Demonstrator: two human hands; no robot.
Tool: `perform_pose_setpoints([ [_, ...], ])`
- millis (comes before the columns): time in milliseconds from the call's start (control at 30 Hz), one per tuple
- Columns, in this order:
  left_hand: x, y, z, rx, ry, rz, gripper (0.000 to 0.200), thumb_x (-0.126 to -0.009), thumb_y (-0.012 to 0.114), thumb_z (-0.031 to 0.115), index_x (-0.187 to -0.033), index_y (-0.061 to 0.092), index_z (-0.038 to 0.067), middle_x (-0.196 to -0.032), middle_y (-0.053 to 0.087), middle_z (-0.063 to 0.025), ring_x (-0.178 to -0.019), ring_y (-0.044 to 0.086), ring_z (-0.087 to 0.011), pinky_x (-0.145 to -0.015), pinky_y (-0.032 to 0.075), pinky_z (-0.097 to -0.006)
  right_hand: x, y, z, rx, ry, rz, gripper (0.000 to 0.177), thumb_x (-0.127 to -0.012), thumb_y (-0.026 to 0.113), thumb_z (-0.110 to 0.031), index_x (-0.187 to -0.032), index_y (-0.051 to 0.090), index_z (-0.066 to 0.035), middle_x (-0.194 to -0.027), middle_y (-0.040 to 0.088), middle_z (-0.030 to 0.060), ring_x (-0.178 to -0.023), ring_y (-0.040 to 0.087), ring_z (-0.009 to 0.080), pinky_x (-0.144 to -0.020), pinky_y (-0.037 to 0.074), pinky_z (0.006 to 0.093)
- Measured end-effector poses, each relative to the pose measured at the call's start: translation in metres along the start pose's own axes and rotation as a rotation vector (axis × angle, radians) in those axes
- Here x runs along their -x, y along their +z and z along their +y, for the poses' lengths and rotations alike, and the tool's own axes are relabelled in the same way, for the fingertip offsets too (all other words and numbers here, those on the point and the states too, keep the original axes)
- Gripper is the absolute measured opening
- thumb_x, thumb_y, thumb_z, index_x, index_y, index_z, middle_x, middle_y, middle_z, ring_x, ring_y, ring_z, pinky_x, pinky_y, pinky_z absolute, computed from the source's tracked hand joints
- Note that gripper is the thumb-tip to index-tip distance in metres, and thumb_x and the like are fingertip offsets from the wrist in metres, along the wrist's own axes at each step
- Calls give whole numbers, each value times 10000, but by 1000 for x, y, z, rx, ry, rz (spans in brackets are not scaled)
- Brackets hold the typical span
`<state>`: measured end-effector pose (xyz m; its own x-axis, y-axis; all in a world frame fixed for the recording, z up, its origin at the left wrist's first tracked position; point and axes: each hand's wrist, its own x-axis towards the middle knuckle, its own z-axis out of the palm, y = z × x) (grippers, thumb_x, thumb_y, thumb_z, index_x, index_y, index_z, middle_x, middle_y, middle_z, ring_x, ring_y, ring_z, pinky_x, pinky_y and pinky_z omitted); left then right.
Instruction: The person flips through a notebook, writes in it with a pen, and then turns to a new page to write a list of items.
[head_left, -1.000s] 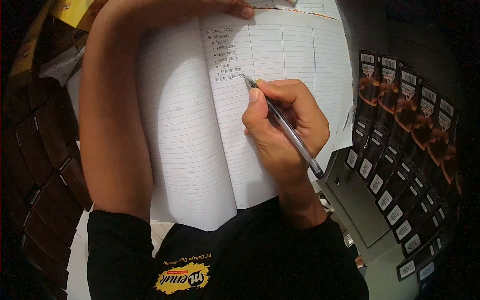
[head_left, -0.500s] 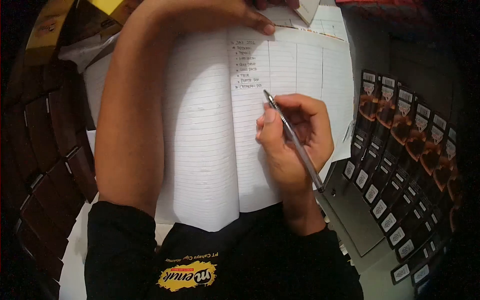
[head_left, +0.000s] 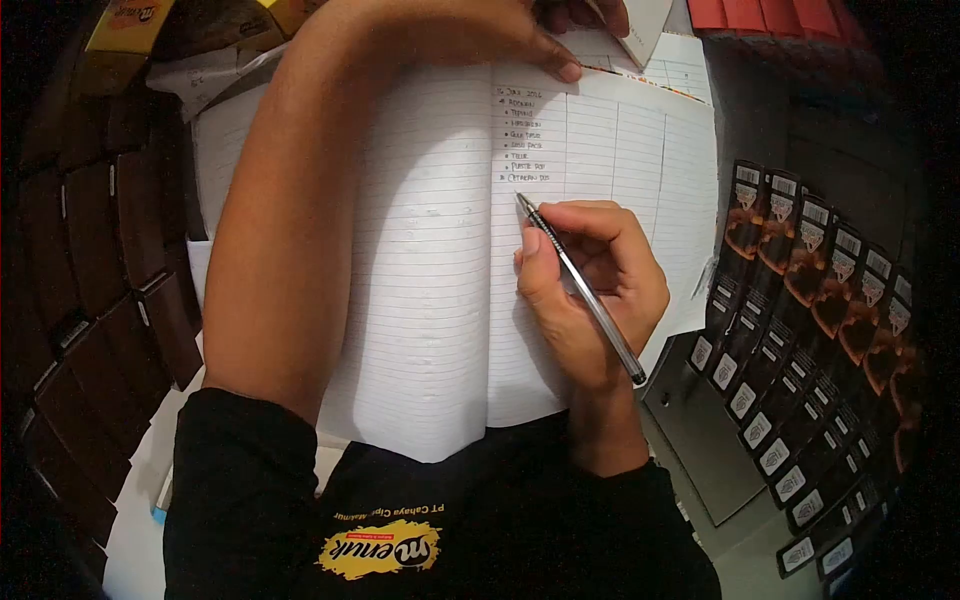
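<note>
An open lined notebook (head_left: 420, 300) lies in front of me, its right page ruled into columns, with a short handwritten list at the upper left of that page. My right hand (head_left: 600, 290) grips a clear-barrelled pen (head_left: 590, 295), its tip just below the last written line. Across the top of the notebook reaches my left arm. My left hand (head_left: 575, 30) rests its thumb by the page's top edge, while its curled fingers, partly cut off by the frame, hold a small white pad (head_left: 648, 30).
Rows of dark printed boxes (head_left: 800, 300) stand on the right, beside a grey panel (head_left: 705, 440). Dark brown boxes (head_left: 100, 280) are stacked along the left. Yellow packaging (head_left: 130, 25) sits at the upper left, red packs (head_left: 770, 20) at the upper right.
The pen tip has moved from the end of the last written line to lower left, under that line. The view has shifted slightly, so the notebook and left hand appear further right.
</note>
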<state>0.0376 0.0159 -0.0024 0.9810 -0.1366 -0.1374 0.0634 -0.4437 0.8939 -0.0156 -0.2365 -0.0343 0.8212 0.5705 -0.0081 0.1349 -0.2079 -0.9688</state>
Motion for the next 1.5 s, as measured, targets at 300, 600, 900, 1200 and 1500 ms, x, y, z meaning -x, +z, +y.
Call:
perform_pose_setpoints([
  [300, 0, -8, 6, -9, -5, -64, 546, -831, 884, 149, -1322, 671, 39, -1273, 717, -126, -1181, 664, -232, -1080, 513, -365, 1, 1, 3, 57, -89, 4, 163, -910, 740, 87, -1060, 678, 80, -981, 706, 130, -873, 708, 138, -797, 597, 256],
  [600, 4, -4, 1, 1, 83, -18, 544, -826, 889, 146, -1313, 675, 31, -1267, 720, -140, -1178, 677, -235, -1074, 523, -364, 0, 3, 12, 60, -190, 48, 202, -847, 805, 71, -1022, 706, 52, -939, 723, 133, -816, 737, 142, -674, 626, 243],
  [900, 6, -2, 3, 7, 58, 0, 534, -831, 885, 151, -1307, 674, 28, -1275, 717, -153, -1183, 684, -231, -1080, 533, -367, 0, 3, 15, 31, -204, 42, 225, -846, 806, 65, -1044, 700, 61, -960, 713, 147, -840, 738, 156, -696, 634, 251],
  [1200, 1, 3, 0, 5, 34, 11, 524, -848, 875, 179, -1315, 678, 49, -1260, 724, -126, -1158, 683, -231, -1053, 536, -370, 4, 0, 4, -8, -87, -2, 191, -896, 745, 73, -1075, 679, 80, -977, 696, 139, -832, 728, 154, -712, 618, 257],
  [1500, -9, 8, -14, -31, 16, 30, 492, -877, 858, 192, -1309, 678, 42, -1265, 716, -144, -1173, 670, -237, -1057, 531, -383, 0, 2, 11, 16, -129, 26, 189, -860, 784, 55, -1030, 701, 50, -928, 713, 119, -806, 741, 148, -656, 633, 247],
])
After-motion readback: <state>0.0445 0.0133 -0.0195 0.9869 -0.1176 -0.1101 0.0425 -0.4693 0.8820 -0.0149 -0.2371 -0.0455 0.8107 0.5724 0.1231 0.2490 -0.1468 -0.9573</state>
